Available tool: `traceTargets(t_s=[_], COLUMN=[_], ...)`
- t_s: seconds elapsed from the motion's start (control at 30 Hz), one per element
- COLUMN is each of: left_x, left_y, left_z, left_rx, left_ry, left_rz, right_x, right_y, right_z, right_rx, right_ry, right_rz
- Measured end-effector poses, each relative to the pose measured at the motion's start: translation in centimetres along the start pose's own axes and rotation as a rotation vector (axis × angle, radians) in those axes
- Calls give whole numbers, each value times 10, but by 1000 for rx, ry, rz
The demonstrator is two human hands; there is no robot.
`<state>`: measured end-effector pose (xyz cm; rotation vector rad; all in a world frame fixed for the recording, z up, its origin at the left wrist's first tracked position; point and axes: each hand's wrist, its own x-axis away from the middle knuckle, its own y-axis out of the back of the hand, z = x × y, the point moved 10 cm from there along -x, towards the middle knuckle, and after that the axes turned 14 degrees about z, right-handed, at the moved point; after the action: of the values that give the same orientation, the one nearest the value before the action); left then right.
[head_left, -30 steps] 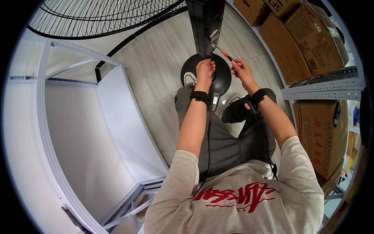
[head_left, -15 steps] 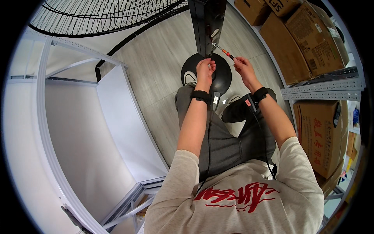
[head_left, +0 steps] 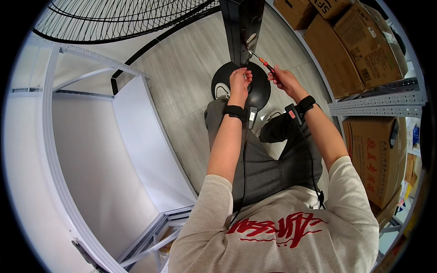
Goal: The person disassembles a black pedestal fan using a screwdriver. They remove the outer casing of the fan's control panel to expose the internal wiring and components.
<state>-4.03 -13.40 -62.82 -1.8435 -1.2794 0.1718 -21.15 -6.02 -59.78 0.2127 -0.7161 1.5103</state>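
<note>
A black post rises from a round black base on the floor in front of me. My right hand is closed round the handle of a red-and-black hand tool with a silver head. That head meets the post low down, at some small metal parts; whether it is seated on one of them is too small to tell. My left hand is curled just below the same spot, above the base. Something small and silvery shows at its fingers, but I cannot make out what it is.
At the upper left hangs a large black wire fan grille. A white shelf frame stands to the left. Cardboard boxes fill a metal rack on the right. My shoes are close to the base.
My right hand has shifted slightly and turned, and its grip reaches further round the tool's handle. The tool's head stays at the post. My left hand is practically unmoved.
</note>
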Motion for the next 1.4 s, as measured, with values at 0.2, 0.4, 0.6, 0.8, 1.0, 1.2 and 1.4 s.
traceTargets(t_s=[0.2, 0.4, 0.6, 0.8, 1.0, 1.2, 1.4], left_x=[2, 0, -4, 1, 17, 35, 75], left_y=[-3, -6, -10, -23, -17, -6, 5], left_z=[0, 2, 7, 8, 1, -6, -48], left_rx=[2, 27, 69, 127, 0, 114, 343], left_ry=[2, -3, 20, 60, 17, -27, -64], left_rz=[0, 16, 74, 167, 118, 99, 115], right_x=[12, 36, 51, 56, 62, 72, 79], right_y=[9, 10, 4, -10, -21, -23, -87], right_z=[14, 0, -16, -22, -8, 9, 44], right_rx=[115, 70, 54, 192, 421, 607, 472], right_ry=[226, 261, 250, 236, 277, 380, 386], right_rz=[-153, -184, -166, -146, -194, -235, -57])
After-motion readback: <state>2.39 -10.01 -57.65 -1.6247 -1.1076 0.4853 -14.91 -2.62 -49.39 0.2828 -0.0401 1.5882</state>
